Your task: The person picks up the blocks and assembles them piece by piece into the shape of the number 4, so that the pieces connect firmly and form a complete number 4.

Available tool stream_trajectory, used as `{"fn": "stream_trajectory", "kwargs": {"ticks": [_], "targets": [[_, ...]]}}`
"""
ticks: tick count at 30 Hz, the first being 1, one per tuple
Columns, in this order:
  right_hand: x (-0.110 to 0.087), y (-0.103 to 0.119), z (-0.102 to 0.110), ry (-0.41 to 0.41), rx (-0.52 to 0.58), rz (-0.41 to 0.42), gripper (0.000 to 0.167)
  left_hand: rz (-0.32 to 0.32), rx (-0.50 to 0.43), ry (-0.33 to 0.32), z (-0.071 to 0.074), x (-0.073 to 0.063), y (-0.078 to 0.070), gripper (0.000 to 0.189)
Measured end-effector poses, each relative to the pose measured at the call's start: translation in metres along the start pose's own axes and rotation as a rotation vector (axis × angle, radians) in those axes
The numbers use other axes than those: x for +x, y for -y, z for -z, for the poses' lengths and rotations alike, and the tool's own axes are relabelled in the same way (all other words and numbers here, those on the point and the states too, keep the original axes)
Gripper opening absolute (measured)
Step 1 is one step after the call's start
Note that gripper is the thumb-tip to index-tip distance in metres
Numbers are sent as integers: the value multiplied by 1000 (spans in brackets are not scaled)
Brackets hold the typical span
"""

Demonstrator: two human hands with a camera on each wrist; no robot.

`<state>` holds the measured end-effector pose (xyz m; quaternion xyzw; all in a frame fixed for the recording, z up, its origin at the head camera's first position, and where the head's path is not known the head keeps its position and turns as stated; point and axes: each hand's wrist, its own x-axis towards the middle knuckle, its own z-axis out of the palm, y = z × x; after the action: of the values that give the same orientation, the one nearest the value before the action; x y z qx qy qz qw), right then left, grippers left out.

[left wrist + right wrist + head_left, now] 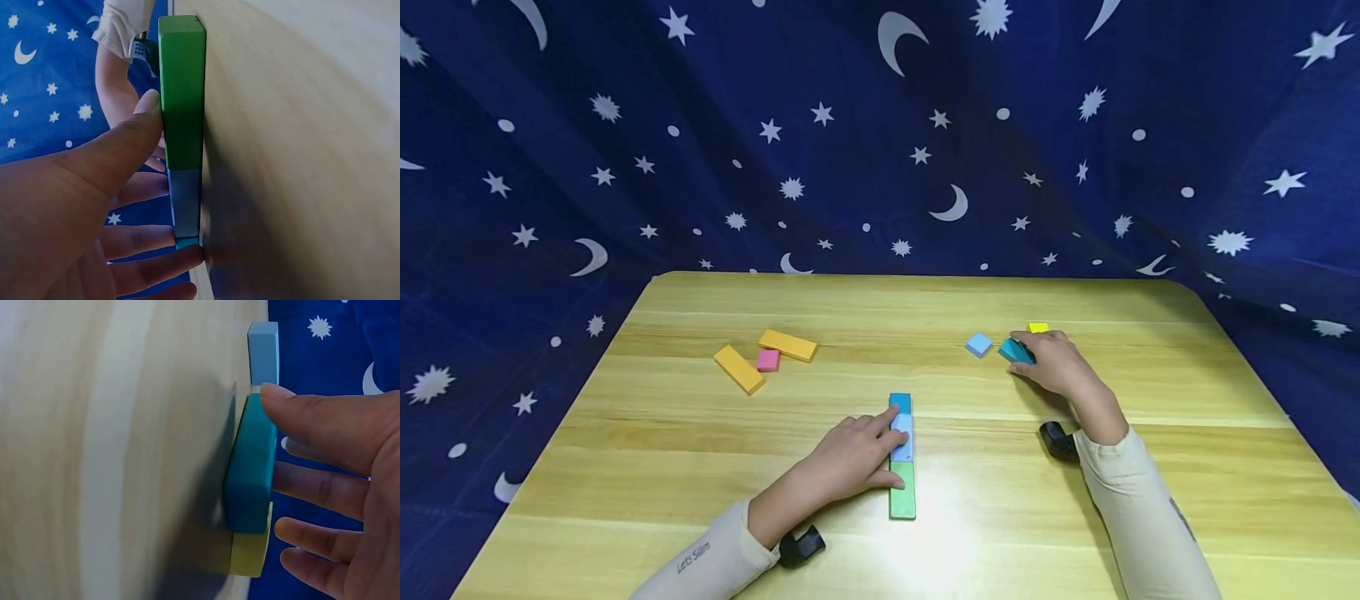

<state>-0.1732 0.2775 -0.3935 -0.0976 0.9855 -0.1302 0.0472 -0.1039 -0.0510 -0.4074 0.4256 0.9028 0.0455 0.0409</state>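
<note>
On the table a row of wooden blocks runs away from the person: a green block point(902, 500) nearest, a light blue block point(902, 450) in the middle, a darker blue block point(899, 400) at the far end. The left hand point(850, 458) lies over the row from the left, its thumb on the green block and extended fingertips on the two blue ones. Farther right, the right hand point(1056, 362) pinches a teal block point(251, 469) between thumb and fingers. Beside that hand are a small light blue square block point(978, 344) and a yellow block point(1038, 327), partly hidden.
Two orange blocks point(740, 369) and a small pink block point(768, 360) lie at the left of the wooden table point(700, 467). A dark blue curtain point(850, 183) with stars and moons hangs behind the table's far edge. Each wrist wears a black device point(1058, 442).
</note>
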Motion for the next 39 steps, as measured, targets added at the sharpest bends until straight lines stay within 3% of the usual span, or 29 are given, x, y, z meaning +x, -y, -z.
{"fn": "stream_trajectory", "kwargs": {"ticks": [11,24,32,39], "targets": [[-1,15,-1,34,-24,63,40,11,-5,24,2,0,-1,60],[-7,48,1,68,-25,124,42,17,-14,35,3,0,-1,59],[-12,78,-8,13,-61,275,38,12,-13,33,2,2,0,59],[-13,99,-22,21,-76,344,36,7,-8,32,1,2,0,60]]}}
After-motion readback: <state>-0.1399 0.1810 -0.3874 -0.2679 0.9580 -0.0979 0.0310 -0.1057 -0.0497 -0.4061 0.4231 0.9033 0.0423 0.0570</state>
